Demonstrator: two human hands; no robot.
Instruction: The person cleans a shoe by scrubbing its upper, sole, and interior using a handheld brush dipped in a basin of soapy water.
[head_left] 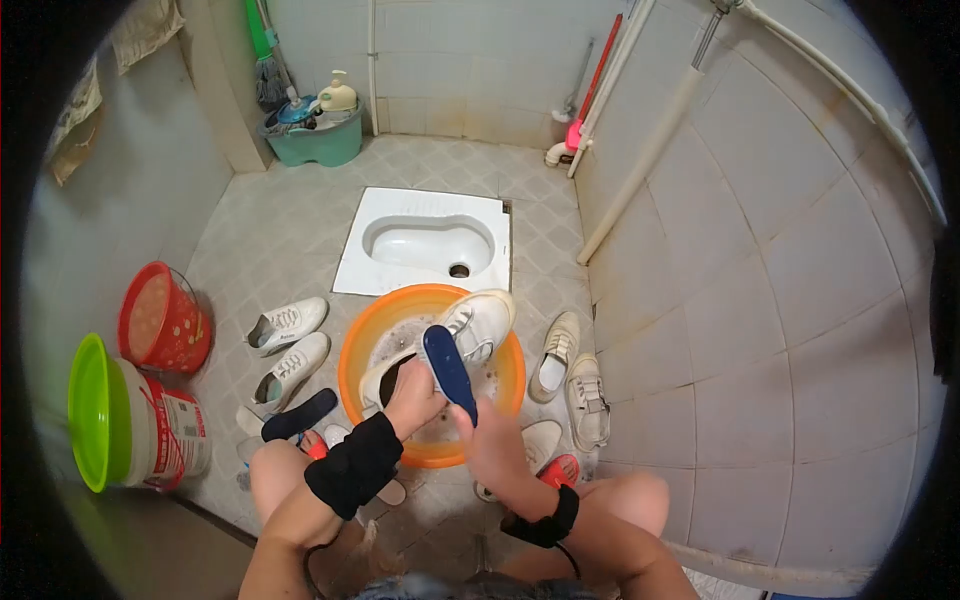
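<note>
A white lace-up shoe (pixel 488 322) is held over an orange basin (pixel 350 345) of sudsy water, its toe pointing away from me. My left hand (pixel 413 400) is closed on the shoe near its heel end and dark opening. In my right hand (pixel 494 445), somewhat blurred, is the handle of a scrub brush (pixel 446 362) with a blue back and a pale bristle side. The brush lies across the shoe's upper, its bristles turned towards the shoe; exact contact is hidden.
White shoes (pixel 288 325) stand left of the basin, beside a dark insole (pixel 299 415). More pale shoes (pixel 555 355) are at the right. A red bucket (pixel 165 318) and green basin (pixel 90 412) stand far left. A squat toilet (pixel 350 240) lies ahead, with a teal tub (pixel 318 147) behind.
</note>
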